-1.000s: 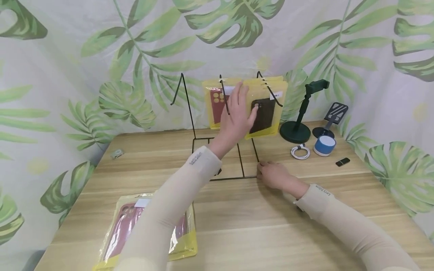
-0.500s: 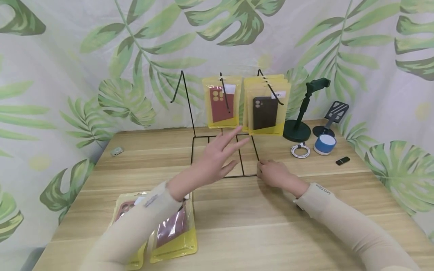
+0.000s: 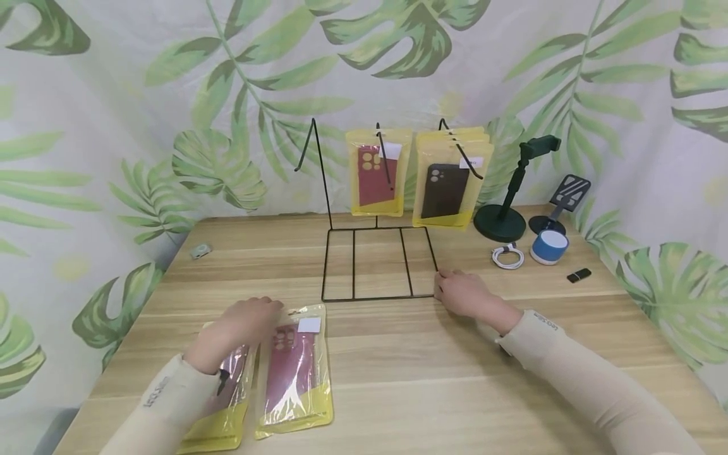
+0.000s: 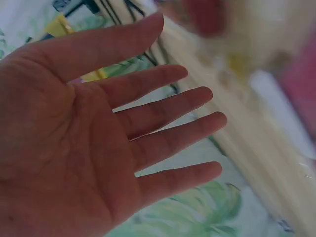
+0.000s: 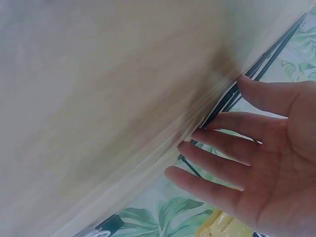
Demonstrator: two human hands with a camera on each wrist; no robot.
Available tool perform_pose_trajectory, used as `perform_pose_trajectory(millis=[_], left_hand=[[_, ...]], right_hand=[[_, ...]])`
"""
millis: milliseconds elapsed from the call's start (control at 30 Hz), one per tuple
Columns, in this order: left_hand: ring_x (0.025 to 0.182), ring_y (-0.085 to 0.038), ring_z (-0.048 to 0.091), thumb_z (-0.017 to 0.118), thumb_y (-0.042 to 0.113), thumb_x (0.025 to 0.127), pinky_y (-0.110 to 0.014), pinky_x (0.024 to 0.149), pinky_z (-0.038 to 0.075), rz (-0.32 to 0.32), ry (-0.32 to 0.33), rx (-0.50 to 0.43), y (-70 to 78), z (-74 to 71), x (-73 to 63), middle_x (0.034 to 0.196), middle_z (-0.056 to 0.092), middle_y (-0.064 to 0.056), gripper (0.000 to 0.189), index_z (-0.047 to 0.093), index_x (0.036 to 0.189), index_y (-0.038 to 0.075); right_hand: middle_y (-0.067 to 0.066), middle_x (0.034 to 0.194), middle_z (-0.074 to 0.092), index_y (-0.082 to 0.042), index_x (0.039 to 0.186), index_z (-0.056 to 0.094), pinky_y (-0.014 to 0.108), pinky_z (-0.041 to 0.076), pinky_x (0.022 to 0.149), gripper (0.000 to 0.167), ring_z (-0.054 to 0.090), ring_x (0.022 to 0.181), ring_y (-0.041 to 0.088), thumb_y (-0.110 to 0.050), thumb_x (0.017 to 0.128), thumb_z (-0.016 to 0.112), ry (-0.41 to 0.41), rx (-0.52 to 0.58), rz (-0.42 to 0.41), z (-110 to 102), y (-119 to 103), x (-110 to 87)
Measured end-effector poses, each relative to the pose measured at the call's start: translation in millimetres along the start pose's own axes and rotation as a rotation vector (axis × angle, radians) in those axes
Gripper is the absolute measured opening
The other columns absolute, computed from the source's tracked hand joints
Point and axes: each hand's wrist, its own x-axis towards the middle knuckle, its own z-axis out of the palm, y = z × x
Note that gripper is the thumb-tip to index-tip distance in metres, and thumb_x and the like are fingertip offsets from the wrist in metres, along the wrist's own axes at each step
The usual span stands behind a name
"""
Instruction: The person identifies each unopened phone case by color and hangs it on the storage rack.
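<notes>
My left hand (image 3: 247,325) is low over two yellow-edged packets on the table, its fingers near their top edges. In the left wrist view, its fingers (image 4: 168,116) are apart and hold nothing. The left phone case packet (image 3: 224,414) is partly hidden under the hand; the right phone case packet (image 3: 292,373) shows a dark red case and white label. My right hand (image 3: 463,292) holds the front right corner of a black wire display rack (image 3: 366,299), thumb and fingertips at the wire. A red phone case packet (image 3: 379,174) and several black ones (image 3: 449,183) hang from its hooks.
The rack's left hook (image 3: 305,148) carries nothing. At the right stand a green phone stand (image 3: 500,221), a black phone stand (image 3: 560,202) and a blue round speaker (image 3: 549,247). A coiled white cable (image 3: 508,258) and a USB stick (image 3: 579,275) lie near them.
My left hand has come away from the hanging packets and moved down left to the packets on the table. The right hand has stayed at the rack's corner.
</notes>
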Motion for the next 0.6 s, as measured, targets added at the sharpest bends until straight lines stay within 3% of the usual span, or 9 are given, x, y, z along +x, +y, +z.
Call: perform_pose_trajectory(millis=[100, 233, 333, 600], left_hand=[[0.097, -0.042, 0.065, 0.065, 0.006, 0.085, -0.055, 0.085, 0.056, -0.026, 0.045, -0.043, -19.3, 8.6, -3.4, 0.107, 0.067, -0.024, 0.039, 0.061, 0.122, -0.008], [0.096, -0.041, 0.064, 0.068, 0.013, 0.085, -0.056, 0.088, 0.053, -0.024, 0.107, -0.119, -34.4, 18.2, -0.6, 0.105, 0.067, -0.021, 0.037, 0.065, 0.117, -0.006], [0.092, -0.037, 0.064, 0.070, 0.016, 0.085, -0.055, 0.086, 0.053, -0.010, 0.116, -0.137, -38.7, 23.4, 2.0, 0.100, 0.068, -0.017, 0.031, 0.067, 0.109, -0.003], [0.085, -0.028, 0.060, 0.068, 0.008, 0.083, -0.050, 0.080, 0.053, -0.014, 0.150, -0.101, -41.0, 26.4, 7.2, 0.087, 0.069, -0.006, 0.009, 0.069, 0.091, 0.004]], right_hand=[[0.016, 0.129, 0.064, 0.001, 0.129, 0.062, 0.045, 0.060, 0.064, 0.040, 0.068, 0.099, 0.035, -0.026, 0.100, 0.058, -0.008, 0.004, 0.007, 0, -1, 0.3], [0.015, 0.125, 0.065, 0.001, 0.127, 0.063, 0.043, 0.059, 0.061, 0.037, 0.068, 0.094, 0.033, -0.024, 0.100, 0.057, -0.003, 0.010, 0.010, 1, -1, -1.3], [0.016, 0.124, 0.065, 0.002, 0.126, 0.063, 0.043, 0.059, 0.060, 0.037, 0.068, 0.093, 0.034, -0.023, 0.100, 0.057, -0.004, 0.008, 0.002, 0, -2, -2.4], [0.019, 0.137, 0.060, 0.003, 0.133, 0.060, 0.052, 0.060, 0.081, 0.044, 0.062, 0.117, 0.038, -0.027, 0.100, 0.057, -0.027, 0.046, 0.043, -3, -3, -2.5]])
